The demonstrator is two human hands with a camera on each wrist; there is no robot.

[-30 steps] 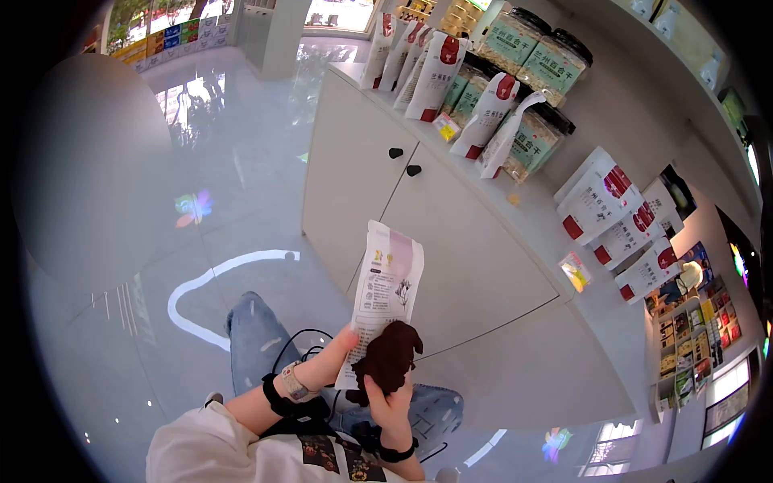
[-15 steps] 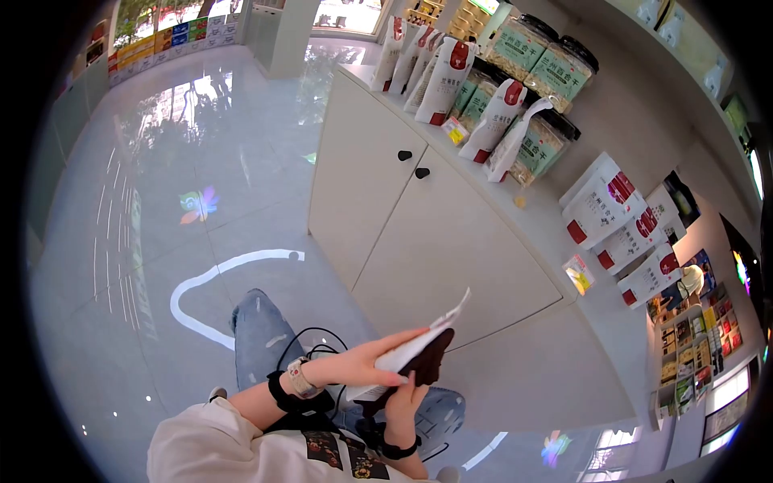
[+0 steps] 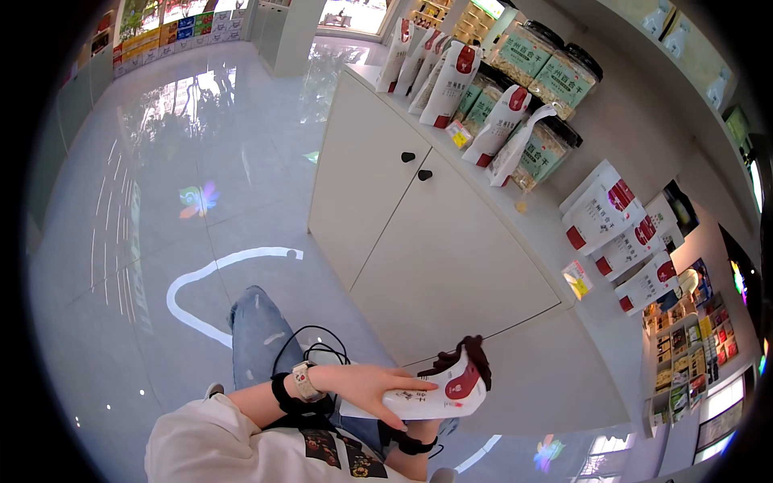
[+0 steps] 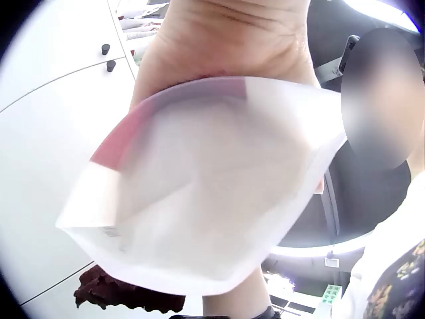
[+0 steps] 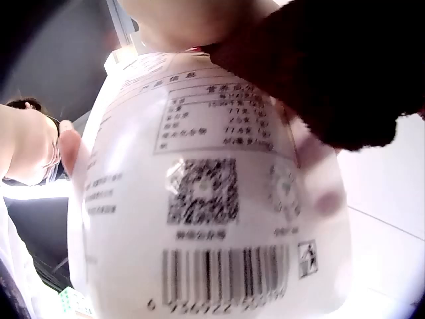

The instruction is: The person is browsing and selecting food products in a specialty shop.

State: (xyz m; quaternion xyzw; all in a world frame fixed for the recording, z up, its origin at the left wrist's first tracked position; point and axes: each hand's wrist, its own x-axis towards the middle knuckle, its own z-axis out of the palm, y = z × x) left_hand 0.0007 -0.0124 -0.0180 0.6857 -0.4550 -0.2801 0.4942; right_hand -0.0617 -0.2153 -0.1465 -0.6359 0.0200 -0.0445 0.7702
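Observation:
A white pouch [image 3: 456,399] with a dark red emblem is tilted on its side above the lap. My left hand [image 3: 372,390] grips it, fingers across the printed front and thumb at the lower edge. In the left wrist view the pouch's broad base faces the camera. My right hand [image 5: 199,20] is behind the pouch with a dark brown cloth [image 3: 473,361], its fingers mostly hidden. The cloth shows over the pouch's upper edge and lies against its back in the right wrist view, beside a printed code and a barcode.
A white cabinet [image 3: 451,266] with black knobs stands in front. On its top are similar white pouches [image 3: 451,84], clear jars [image 3: 531,153] with green labels, and price tags [image 3: 576,278]. A black cable [image 3: 310,330] loops by the knee.
The pouch has turned from its upright, text-filled back to its front and tipped sideways to the right. The cloth moved from the near side to behind it; the right hand went behind too.

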